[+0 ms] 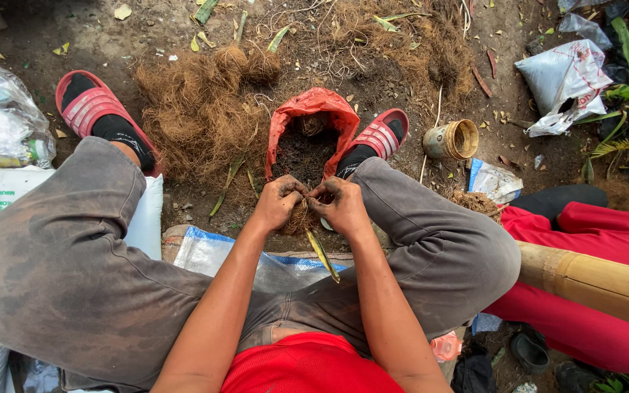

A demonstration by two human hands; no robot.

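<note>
Seen from the head camera, the person sat low on the ground with knees spread, both hands meeting between the legs. The left hand (278, 200) was closed around a small clump of brown root fibre (300, 218), its fingers curled tight over the top of it. The right hand (340, 204) was likewise closed, pinching the same clump from the other side, so the two hands touched. Both were dark with soil. A narrow yellow-green leaf (324, 256) hung down from the clump toward the person's lap; whether it was joined to the fibre was hard to tell, since the fingers hid that part.

Just beyond the hands stood a red plastic bag (313, 109), open at the top and filled with dark soil (303, 153). It sat between two feet in red sandals (85, 109), the right one touching the bag's side. A large heap of loose coconut fibre (198, 109) lay on the bare ground to the left of the bag. Near the right foot lay a yellowish cup (453, 140) on its side. A white sack (566, 80) rested farther right, and a thick bamboo pole (591, 280) crossed over a red cloth (598, 240) beside the right knee.
</note>
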